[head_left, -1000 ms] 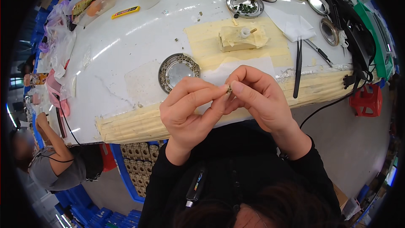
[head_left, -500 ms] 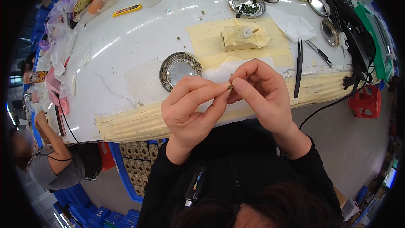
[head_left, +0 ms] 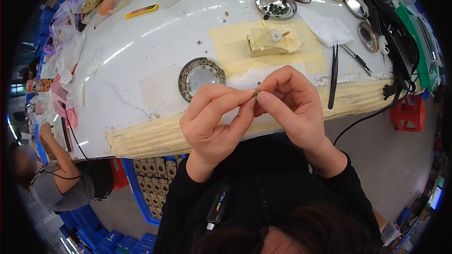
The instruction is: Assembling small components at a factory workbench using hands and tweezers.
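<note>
Between my fingertips is a tiny brownish-gold piece (head_left: 255, 94), too small to name. My left hand (head_left: 217, 123) pinches it from one side, thumb against forefinger. My right hand (head_left: 294, 108) grips it from the other side with thumb and forefinger, its other fingers curled behind. Just beyond my left hand lies a round metal dish (head_left: 202, 79) with many similar tiny pieces around its inner edge. A small block wrapped in cream tape (head_left: 273, 46) stands farther back, bearing a little white cup (head_left: 276, 36) and a short brown stick.
Black tweezers (head_left: 334, 77) and a pen-like tool (head_left: 357, 59) lie to the right. Behind them sit a white tissue (head_left: 329, 29) and a steel dish of dark green bits (head_left: 281, 10). A yellow box cutter (head_left: 141, 11) lies far left. Another person's arm (head_left: 61, 160) rests at the left.
My fingertips have shifted slightly around the tiny piece, and a little more of it shows between them. The dishes and tools have stayed where they were.
</note>
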`<state>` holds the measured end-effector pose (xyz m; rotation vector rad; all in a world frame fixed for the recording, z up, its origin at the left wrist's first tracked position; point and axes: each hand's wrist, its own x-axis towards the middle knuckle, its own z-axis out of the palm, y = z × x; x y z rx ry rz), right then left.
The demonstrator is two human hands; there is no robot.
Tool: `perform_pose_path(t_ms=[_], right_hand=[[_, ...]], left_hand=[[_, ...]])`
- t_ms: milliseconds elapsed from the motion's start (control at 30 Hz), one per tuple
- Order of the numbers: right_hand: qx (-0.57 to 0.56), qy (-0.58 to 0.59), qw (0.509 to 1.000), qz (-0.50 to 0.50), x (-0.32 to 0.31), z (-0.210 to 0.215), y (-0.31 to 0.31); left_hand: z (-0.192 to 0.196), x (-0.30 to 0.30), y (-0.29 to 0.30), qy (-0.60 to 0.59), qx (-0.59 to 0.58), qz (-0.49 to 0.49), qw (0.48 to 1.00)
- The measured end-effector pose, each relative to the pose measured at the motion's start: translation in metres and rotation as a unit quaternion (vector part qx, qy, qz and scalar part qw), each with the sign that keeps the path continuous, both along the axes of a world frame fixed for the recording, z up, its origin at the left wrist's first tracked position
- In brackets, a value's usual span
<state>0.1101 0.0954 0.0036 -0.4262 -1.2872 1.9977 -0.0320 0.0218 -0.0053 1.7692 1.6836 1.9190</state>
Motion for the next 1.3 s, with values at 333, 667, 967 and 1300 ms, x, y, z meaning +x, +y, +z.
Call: perform_pose_path(t_ms=[333,667,967,1300], right_hand=[[0.039,-0.047,0.998,-0.023,0.0,0.004,-0.001],[0.039,-0.045,0.998,-0.023,0.001,0.007,0.0],[0.114,-0.117,0.986,-0.031,0.002,0.009,0.008],[-0.031,-0.049,0.997,0.056,0.002,0.005,0.01]], left_hand=[[0.001,-0.003,-0.002,-0.06,-0.038,-0.043,0.997],[0.001,-0.005,-0.003,-0.091,-0.048,-0.06,0.993],[0.002,-0.002,-0.002,-0.056,-0.037,-0.044,0.997],[0.001,-0.006,-0.004,-0.086,-0.046,-0.07,0.993]])
